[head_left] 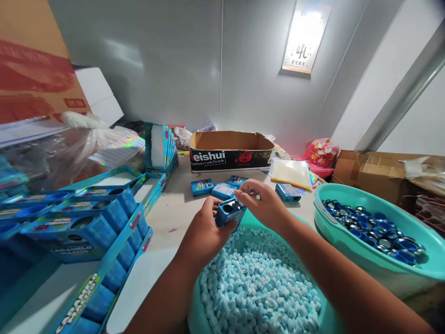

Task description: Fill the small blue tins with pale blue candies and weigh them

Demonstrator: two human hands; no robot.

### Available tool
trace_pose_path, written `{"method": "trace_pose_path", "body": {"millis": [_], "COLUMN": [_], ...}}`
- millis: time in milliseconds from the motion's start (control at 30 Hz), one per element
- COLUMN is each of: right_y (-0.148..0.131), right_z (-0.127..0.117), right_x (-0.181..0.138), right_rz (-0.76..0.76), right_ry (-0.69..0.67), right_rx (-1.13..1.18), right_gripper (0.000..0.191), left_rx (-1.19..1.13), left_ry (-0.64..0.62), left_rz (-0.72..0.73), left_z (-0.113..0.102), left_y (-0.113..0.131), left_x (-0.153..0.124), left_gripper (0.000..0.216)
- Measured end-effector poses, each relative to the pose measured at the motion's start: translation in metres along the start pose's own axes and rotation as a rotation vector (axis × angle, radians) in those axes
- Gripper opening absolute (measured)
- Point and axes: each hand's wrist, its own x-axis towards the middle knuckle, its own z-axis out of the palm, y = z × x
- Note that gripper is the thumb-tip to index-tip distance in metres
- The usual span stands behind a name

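Grey panels of the wall [174, 69] rise behind a pale table [177, 222]. Near the centre of the frame we hold a small blue box [229, 214] above the table. Our left hand [208, 222] closes round its left side and front, thumb pressed along the lower front. Our right hand [262, 198] is curled at the box's upper right edge, fingers bunched together, with a pale piece [257, 197] among them; we cannot tell what exactly its fingertips pinch.

Below our hands, at lower centre, a teal tub [250, 220] holds a heap of pale blue and white tablets [260, 283], and our forearms cover parts of its rim. Just beyond the box lie several closed blue packs [202, 186], then an open black carton [231, 160]. At lower left stand display trays [90, 290] filled with blue containers [74, 232], near our left forearm. At right, a teal basin [347, 250] holds shiny blue-and-silver round parts [378, 232], well apart from the box.

The box's top face, with a dark round opening, points up and towards us. That face's long axis runs across the frame, rising slightly to the right; our right fingers hide its far end, and the left fingers hide the box's lower left.
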Motion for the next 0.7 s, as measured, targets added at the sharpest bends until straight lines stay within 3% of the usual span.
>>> {"method": "trace_pose_path", "body": {"millis": [333, 533, 700], "right_y": [0.003, -0.003, -0.008], "right_z": [0.023, 0.027, 0.026], "right_x": [-0.006, -0.006, -0.006], "right_rz": [0.129, 0.329, 0.349], "right_ry": [-0.014, -0.097, -0.142], "right_rx": [0.344, 0.805, 1.039], "right_gripper": [0.030, 0.037, 0.034], "left_rx": [0.087, 0.066, 0.088], "left_ry": [-0.063, -0.132, -0.122], "left_rz": [-0.077, -0.009, 0.059], "left_z": [0.000, -0.001, -0.001], "left_y": [0.006, 0.008, 0.006], "left_x": [0.001, -0.002, -0.001], "left_gripper": [0.038, 0.034, 0.038]}}
